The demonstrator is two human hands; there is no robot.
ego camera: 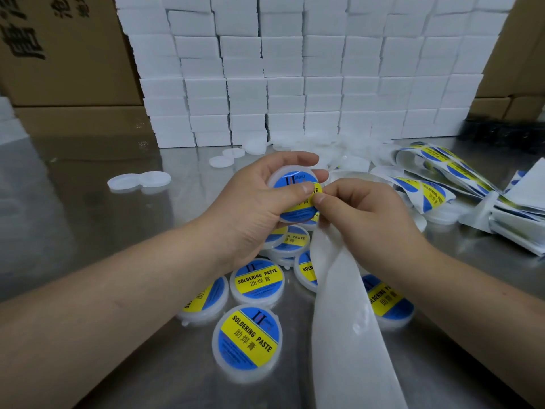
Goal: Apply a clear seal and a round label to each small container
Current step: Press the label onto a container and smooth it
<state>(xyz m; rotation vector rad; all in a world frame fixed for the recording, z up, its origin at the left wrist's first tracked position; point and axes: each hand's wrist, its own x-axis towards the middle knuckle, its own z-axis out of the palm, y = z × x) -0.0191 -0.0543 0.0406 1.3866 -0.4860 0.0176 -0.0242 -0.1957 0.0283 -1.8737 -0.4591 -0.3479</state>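
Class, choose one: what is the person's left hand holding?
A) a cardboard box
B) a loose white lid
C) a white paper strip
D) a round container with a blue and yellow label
D: the left hand grips the round container, thumb across its label, while the right hand pinches the label's edge.

Left hand (pixel 250 199) gripping labelled container (pixel 295 199), right hand (pixel 362 214) pinching its label edge
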